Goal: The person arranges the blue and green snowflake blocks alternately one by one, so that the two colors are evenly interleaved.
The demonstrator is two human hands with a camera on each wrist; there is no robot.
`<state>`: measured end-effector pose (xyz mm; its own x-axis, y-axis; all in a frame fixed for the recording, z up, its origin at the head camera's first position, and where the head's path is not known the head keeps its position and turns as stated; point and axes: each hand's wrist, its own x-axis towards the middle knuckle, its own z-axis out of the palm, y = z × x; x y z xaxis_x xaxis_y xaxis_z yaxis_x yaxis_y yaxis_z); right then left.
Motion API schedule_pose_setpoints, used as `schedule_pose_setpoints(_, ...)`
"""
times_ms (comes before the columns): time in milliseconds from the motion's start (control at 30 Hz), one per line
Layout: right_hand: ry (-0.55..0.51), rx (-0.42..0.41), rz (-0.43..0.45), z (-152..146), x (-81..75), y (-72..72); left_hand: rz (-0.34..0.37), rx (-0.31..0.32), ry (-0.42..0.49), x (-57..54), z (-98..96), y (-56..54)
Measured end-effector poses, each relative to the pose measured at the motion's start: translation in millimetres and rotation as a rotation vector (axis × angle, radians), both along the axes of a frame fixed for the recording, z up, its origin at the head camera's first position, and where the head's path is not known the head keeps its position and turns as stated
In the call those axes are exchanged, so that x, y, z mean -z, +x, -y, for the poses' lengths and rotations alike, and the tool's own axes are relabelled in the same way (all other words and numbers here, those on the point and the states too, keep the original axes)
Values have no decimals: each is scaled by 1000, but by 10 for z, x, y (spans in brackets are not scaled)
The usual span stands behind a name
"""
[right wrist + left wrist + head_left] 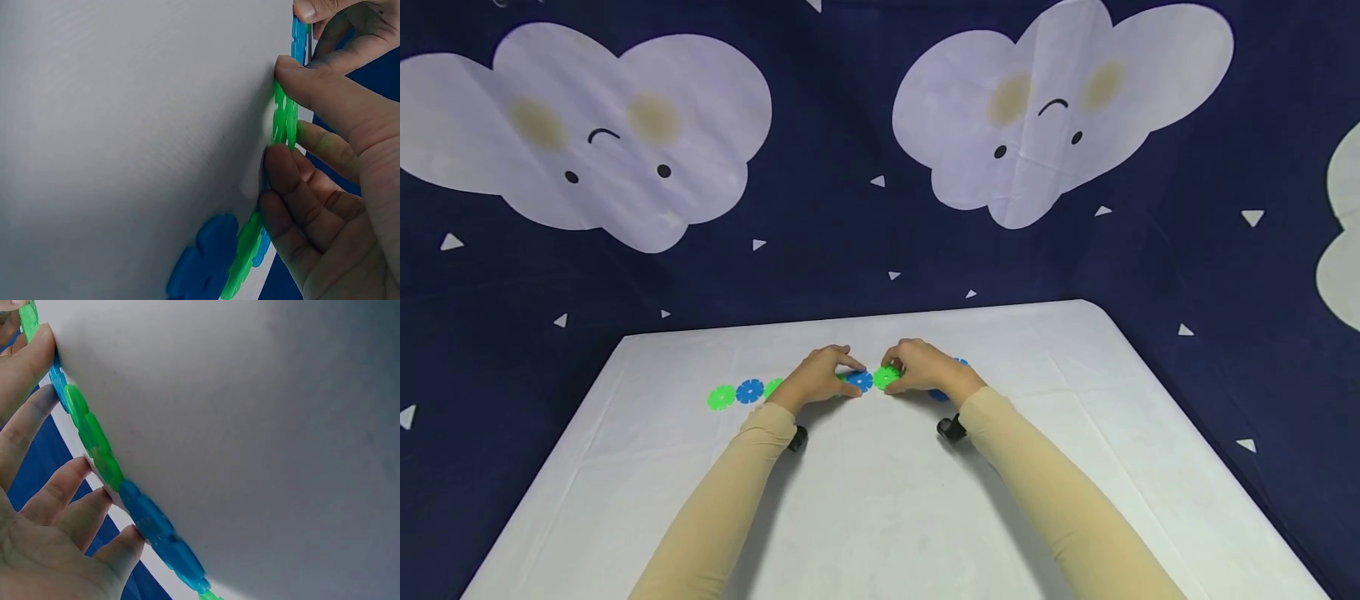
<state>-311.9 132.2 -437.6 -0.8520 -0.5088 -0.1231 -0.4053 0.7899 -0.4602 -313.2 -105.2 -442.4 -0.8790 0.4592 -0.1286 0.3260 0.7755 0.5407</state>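
A row of notched plastic snowflake discs, blue and green in turn, lies on the white table. My left hand (820, 377) pinches a blue disc (861, 381) near the row's right end between thumb and index finger; its other fingertips rest along the row, beside a green disc (94, 437) and a blue one (165, 534) in the left wrist view. Right beside that held blue disc, my right hand (927, 367) pinches a green disc (886, 377) by its edges. The two discs meet edge to edge in the head view. Part of the row is hidden under my left hand.
More discs lie by my right wrist: a blue disc (206, 259) and a green disc (242, 259) in the right wrist view, partly covered by my hand in the head view. The row's left end is a green disc (722, 397). Behind the table (880, 500) hangs a dark blue cloud-patterned cloth (835, 167).
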Motion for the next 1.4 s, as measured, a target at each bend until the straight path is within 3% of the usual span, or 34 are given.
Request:
schedule_pose_setpoints(367, -18, -26, 4, -80, -66, 22, -14, 26, -5, -5, -6, -7)
schedule_pose_setpoints(667, -48, 27, -41, -431, -231, 96, -10, 34, -6, -28, -18, -12)
schedule_pose_setpoints(833, 34, 22, -48, -603, -131, 213, -14, 89, -28, -57, -2, -23)
schedule_pose_setpoints(1067, 150, -49, -6, -613, 12, 352, -101, 160, -72, -74, -39, -43)
schedule_pose_setpoints(1233, 222, -100, -16, -604, 37, 391, -120, 201, -71, -100, -143, -15)
schedule_pose_setpoints(1400, 249, -90, -35, -671, 55, 404, -107, 215, -86, -64, -212, -10)
